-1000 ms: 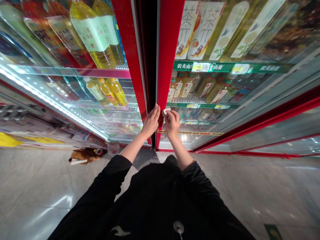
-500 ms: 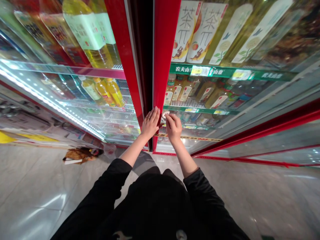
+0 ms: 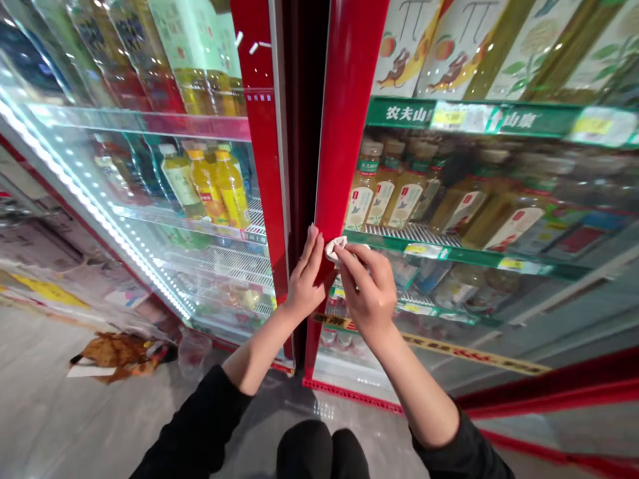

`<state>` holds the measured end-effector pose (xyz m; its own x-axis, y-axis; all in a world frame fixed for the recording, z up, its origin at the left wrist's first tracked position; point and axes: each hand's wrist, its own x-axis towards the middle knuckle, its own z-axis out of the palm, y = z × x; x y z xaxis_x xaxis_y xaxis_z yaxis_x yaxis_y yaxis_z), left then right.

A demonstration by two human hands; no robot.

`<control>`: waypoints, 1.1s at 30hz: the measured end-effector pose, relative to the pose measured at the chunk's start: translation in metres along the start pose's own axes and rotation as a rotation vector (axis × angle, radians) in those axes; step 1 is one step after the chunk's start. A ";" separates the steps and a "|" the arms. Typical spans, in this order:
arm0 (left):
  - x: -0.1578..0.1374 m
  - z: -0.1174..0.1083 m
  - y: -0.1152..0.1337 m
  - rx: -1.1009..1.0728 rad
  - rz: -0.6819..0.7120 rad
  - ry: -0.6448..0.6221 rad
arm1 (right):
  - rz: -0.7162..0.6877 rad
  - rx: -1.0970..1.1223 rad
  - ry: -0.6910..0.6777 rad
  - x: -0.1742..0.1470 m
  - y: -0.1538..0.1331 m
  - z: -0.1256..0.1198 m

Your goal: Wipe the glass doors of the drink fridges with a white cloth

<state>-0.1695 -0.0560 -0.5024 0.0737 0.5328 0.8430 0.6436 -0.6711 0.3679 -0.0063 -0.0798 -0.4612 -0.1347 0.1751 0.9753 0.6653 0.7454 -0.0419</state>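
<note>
- Wad (image 3: 335,248) of crumpled white material, paper or cloth, I cannot tell which, sits by the right edge of the red door frame (image 3: 344,133).
- My right grip (image 3: 372,289) pinches it from the right and near side, between thumb and fingertips.
- I judge it light and soft, squashing easily; if it is paper, it may tear when tugged.
- Its bunched near-right part seems the best place to hold, leaving the far left side free.
- My left grip (image 3: 305,276) holds nothing; its fingers lie extended along the frame's left edge, seemingly touching it.
- That frame looks stiff and slick, so flat fingers would steady better than tips alone.
- Tea bottles (image 3: 403,196) stand far and right, behind glass.
</note>
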 end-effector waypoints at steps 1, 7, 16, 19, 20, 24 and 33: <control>0.000 0.001 0.001 -0.014 0.040 0.038 | -0.040 0.003 -0.010 -0.003 0.002 0.002; 0.004 0.014 -0.009 -0.161 0.264 0.179 | -0.234 -0.098 0.104 -0.022 0.026 0.006; -0.003 0.040 -0.031 -0.313 0.196 0.246 | -0.368 -0.087 0.041 -0.005 0.029 0.035; -0.004 0.041 -0.029 -0.351 0.145 0.216 | -0.400 -0.153 -0.097 -0.017 0.036 0.026; -0.005 0.041 -0.027 -0.362 0.111 0.201 | -0.394 -0.171 -0.131 -0.019 0.040 0.019; -0.004 0.039 -0.020 -0.393 0.035 0.148 | -0.276 -0.223 -0.102 -0.009 0.050 0.002; -0.002 0.037 -0.010 -0.432 -0.098 0.156 | -0.234 -0.298 -0.264 -0.006 0.023 0.017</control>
<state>-0.1478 -0.0313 -0.5222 -0.1084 0.5431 0.8327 0.2629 -0.7921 0.5508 -0.0032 -0.0528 -0.4718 -0.4633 0.2108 0.8608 0.7717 0.5735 0.2749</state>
